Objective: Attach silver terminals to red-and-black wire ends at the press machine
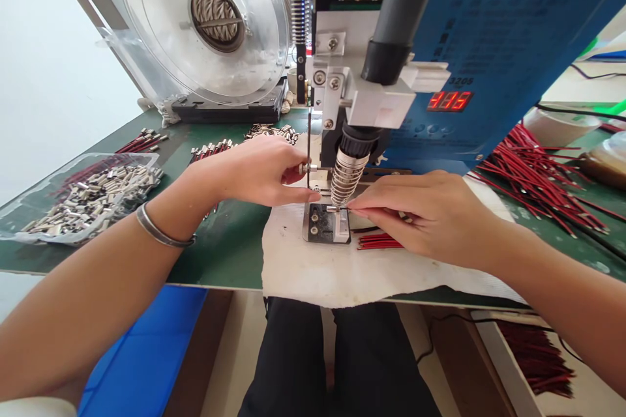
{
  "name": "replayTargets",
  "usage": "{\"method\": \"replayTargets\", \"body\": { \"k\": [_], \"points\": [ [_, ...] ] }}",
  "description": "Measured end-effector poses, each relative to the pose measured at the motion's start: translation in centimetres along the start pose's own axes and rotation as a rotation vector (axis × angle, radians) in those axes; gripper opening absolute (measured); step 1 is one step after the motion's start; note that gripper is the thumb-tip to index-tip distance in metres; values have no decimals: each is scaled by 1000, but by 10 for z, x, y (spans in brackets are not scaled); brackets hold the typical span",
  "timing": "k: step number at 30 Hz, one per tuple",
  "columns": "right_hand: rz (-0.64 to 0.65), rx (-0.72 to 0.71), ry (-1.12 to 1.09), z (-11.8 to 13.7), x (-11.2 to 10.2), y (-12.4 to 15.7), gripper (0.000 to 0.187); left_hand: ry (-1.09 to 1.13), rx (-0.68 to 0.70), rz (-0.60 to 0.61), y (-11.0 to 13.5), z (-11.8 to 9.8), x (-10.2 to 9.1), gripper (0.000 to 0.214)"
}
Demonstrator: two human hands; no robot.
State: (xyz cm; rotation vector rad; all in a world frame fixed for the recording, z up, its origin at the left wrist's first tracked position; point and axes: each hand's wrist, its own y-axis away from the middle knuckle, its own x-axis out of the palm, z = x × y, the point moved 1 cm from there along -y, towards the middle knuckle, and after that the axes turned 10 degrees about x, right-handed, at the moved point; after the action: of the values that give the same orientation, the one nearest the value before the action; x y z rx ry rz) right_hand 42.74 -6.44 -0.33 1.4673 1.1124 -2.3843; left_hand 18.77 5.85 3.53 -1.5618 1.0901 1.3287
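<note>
Under the spring-wrapped tip of the soldering machine [348,176], a small silver connector [334,209] lies on the fixture block [341,228]. My right hand [423,212] is closed in a pinch beside the tip, holding a thin wire whose end meets the connector. From the left, my left hand [261,172] reaches to the tip area with its fingers curled near a small silver part. Its thumb stretches toward the fixture; what those fingers grip is hidden. Several red wires [379,242] lie below my right hand on the pale cloth [303,273].
A plastic tray [147,159] of loose connectors stands left, near a clear reel [161,32]. Wired connectors [212,150] and a connector pile [274,133] lie behind my left hand. The blue control box [489,45] rises at right, beside a red wire heap [523,176].
</note>
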Motion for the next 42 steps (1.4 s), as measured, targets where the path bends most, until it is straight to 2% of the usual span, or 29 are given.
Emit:
{"method": "replayTargets", "body": {
  "k": [15,22,31,42],
  "points": [
    [-21,-8,0,-2,1,1,26,-57,-34,-21,-2,2,5,54],
    [-34,-20,-8,-3,4,2,25,-39,-55,-6,-1,3,7,48],
    [-49,-24,4,-2,4,2,24,-100,-102,36,-1,2,6,56],
    [-45,-1,22,0,3,2,23,-100,-90,32,-1,2,6,56]
  ]
}}
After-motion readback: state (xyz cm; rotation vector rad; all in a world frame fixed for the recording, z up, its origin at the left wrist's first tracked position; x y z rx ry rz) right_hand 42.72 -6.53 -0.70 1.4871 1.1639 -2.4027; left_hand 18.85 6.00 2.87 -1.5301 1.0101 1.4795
